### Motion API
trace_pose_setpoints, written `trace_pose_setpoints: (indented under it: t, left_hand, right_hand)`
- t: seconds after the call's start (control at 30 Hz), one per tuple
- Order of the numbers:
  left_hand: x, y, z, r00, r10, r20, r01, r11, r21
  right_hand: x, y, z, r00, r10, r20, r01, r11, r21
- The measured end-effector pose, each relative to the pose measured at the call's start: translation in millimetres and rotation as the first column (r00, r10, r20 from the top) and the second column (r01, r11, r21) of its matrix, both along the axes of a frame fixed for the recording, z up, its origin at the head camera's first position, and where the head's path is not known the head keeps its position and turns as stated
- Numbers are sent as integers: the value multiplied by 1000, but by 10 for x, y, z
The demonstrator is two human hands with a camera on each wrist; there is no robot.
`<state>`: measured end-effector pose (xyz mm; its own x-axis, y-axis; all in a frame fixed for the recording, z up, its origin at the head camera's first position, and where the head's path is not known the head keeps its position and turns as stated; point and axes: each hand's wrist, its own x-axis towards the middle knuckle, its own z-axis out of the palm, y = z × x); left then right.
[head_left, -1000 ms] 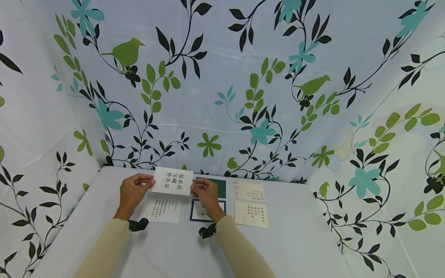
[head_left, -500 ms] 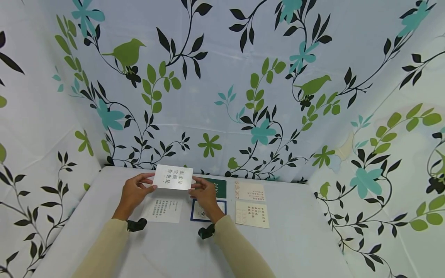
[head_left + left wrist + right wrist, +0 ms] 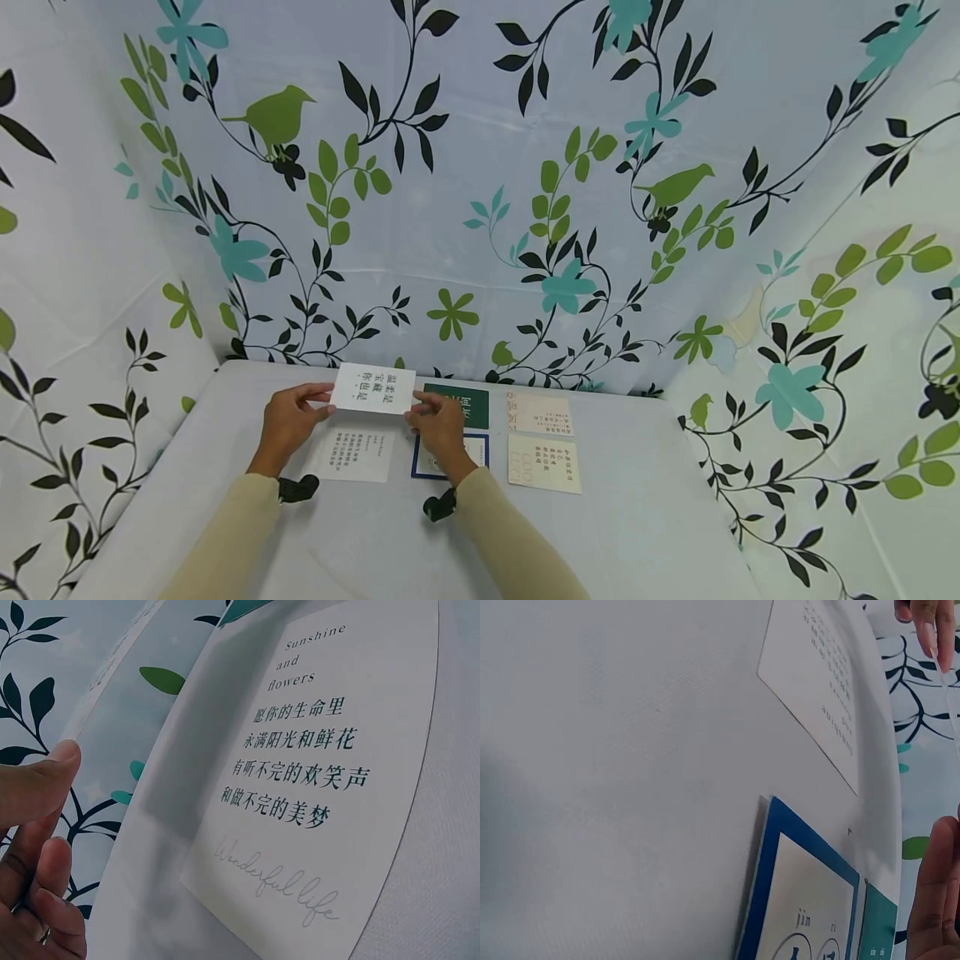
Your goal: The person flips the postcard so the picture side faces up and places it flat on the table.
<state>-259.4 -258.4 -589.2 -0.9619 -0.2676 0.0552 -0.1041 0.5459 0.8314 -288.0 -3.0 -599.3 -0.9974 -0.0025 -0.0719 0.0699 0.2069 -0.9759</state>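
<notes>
A white card point(image 3: 373, 388) with dark Chinese characters is held up over the far part of the table. My left hand point(image 3: 288, 421) pinches its left edge between thumb and fingers, and my right hand point(image 3: 441, 429) pinches the right edge. In the left wrist view the held card shows as a thin sliver by the left thumb point(image 3: 66, 754). Below it lies another white card point(image 3: 300, 757), printed "Sunshine and flowers". Under my right forearm and hand is a blue-bordered card point(image 3: 776, 832), partly covered in the head view. A green card point(image 3: 476, 408) lies behind it.
Two cream cards, a farther one point(image 3: 540, 414) and a nearer one point(image 3: 543, 464), lie to the right of the blue-bordered card. The white-covered table point(image 3: 637, 517) meets a hanging cloth point(image 3: 450, 208) with leaves, birds and flowers at its far edge.
The held card tipped and rose slightly, then came down a little, staying between both hands. My right hand has shifted slightly, and more of the green card shows than a second ago.
</notes>
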Motion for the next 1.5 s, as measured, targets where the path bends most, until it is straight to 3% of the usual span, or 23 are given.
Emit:
trace_pose_setpoints:
  t: [0.13,0.4,0.67,0.83,1.1,1.5]
  left_hand:
    - [1,-17,-85,1000,7,-17,-7,1000,-26]
    - [11,-17,-186,999,21,25,-21,999,-27]
    - [23,9,-191,997,41,60,-40,999,-14]
    - [21,-6,-227,994,36,99,-34,999,-17]
    - [28,-50,-256,996,36,79,-30,997,-77]
    - [28,-48,-242,995,58,80,-50,994,-95]
  right_hand:
    - [2,-24,-58,1000,-24,9,24,999,34]
    - [24,-50,-87,997,-73,34,70,994,81]
    - [68,-66,-88,996,-70,60,60,987,149]
    - [104,-76,-64,995,-46,88,33,990,138]
    - [105,-106,-63,992,-29,120,15,993,118]
    - [69,-157,-100,987,-9,162,-10,993,115]
